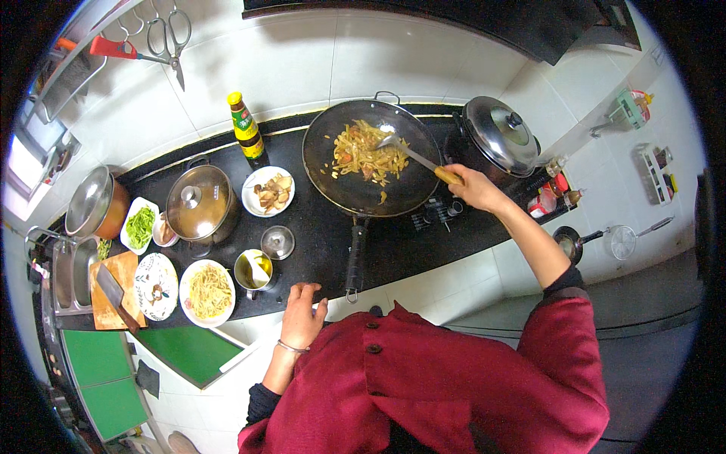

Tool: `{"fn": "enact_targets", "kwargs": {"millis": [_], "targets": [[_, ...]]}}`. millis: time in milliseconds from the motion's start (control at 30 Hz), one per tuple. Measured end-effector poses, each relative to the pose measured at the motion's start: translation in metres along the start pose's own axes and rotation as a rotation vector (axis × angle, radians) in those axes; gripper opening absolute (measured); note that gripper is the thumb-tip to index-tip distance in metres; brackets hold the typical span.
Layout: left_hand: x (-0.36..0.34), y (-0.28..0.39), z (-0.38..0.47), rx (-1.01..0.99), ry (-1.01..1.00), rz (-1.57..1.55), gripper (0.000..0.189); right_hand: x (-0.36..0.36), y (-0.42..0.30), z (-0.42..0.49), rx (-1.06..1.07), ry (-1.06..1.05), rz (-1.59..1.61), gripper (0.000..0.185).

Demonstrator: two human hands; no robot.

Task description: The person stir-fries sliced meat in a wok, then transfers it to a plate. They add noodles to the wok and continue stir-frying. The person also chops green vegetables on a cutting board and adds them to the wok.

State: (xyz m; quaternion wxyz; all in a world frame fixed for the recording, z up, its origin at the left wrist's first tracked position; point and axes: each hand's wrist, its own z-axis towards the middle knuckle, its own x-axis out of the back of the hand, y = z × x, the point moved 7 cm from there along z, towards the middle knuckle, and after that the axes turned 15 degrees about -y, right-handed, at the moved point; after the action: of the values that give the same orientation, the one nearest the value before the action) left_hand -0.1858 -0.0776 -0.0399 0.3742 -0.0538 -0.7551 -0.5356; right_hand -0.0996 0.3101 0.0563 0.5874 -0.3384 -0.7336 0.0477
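Note:
My right hand [474,185] grips the wooden handle of a metal wok spatula [417,154]. Its metal head dips into cooked food [366,150], yellowish sliced pieces with some reddish bits, in a dark wok [326,179] on the stove. Toward me points the wok's long black handle [356,255]. My left hand [302,312], with a bracelet at the wrist, rests by the counter's front edge and holds nothing visible. Close to it stand a metal cup [242,277] with yellow liquid and a white spoon, and a small glass lid [278,242].
Left on the counter are a bowl of shredded food [209,292], a plate of brown slices [269,192], a lidded pot [201,207], a sauce bottle [245,127], and a cleaver [110,286] on a cutting board [108,318]. A large lidded pot [499,136] stands right of the wok. Below, a green cabinet door [193,354] projects outward.

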Motion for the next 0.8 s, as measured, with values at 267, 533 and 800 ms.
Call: {"fn": "enact_targets", "kwargs": {"millis": [267, 533, 800], "targets": [[-0.002, -0.004, -0.003, 0.05, -0.012, -0.053, 0.032, 0.009, -0.014, -0.031, -0.171, -0.297, 0.462, 0.042], [0.001, -0.003, -0.002, 0.04, 0.003, -0.03, 0.031, -0.012, -0.034, -0.023, -0.214, -0.442, 0.573, 0.045], [-0.002, -0.002, -0.006, 0.021, 0.0, -0.007, 0.031, 0.0, -0.006, -0.016, -0.21, -0.215, 0.581, 0.039]]}}
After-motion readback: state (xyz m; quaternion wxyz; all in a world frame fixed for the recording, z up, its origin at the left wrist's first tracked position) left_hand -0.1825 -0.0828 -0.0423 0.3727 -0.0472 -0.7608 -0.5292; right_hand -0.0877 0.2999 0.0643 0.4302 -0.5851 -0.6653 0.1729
